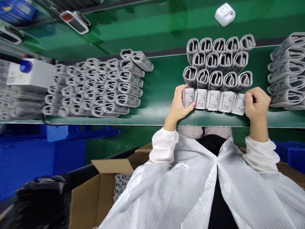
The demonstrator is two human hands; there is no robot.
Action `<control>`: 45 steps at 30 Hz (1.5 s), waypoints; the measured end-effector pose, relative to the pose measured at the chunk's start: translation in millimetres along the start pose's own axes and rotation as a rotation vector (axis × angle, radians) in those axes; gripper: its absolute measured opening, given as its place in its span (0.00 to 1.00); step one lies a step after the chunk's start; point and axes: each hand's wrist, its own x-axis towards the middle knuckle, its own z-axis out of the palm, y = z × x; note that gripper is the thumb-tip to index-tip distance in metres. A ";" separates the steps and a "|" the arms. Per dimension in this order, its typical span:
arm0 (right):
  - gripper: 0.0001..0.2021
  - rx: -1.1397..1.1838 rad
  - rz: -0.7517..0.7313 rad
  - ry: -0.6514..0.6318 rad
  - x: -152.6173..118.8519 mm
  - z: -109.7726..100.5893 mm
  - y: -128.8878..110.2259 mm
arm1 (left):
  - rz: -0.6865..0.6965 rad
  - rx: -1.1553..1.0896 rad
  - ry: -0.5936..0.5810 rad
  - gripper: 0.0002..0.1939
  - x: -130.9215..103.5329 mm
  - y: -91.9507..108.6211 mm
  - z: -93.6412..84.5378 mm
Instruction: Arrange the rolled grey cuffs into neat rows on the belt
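Observation:
Five folded grey cuffs (213, 100) form a row near the front edge of the green table (162, 95), their printed sides facing up. My left hand (179, 105) grips the leftmost cuff of that row, thumb in front and fingers behind. At the row's other end, my right hand (257, 103) presses against the rightmost cuff with its fingers curled. Behind the row stand more rolled cuffs (215, 79) in several lines, their spiral ends upward.
Stacks of rolled cuffs (100, 86) fill the table's left part, and another stack (287, 81) stands at the right. A white socket block (225, 14) lies at the back. Below the table are an open carton (88, 200) and blue bins (26, 165).

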 end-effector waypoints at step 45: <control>0.26 -0.013 -0.014 0.007 -0.5 0.3 0.7 | -0.046 -0.035 -0.001 0.54 -2.8 -4.0 2.2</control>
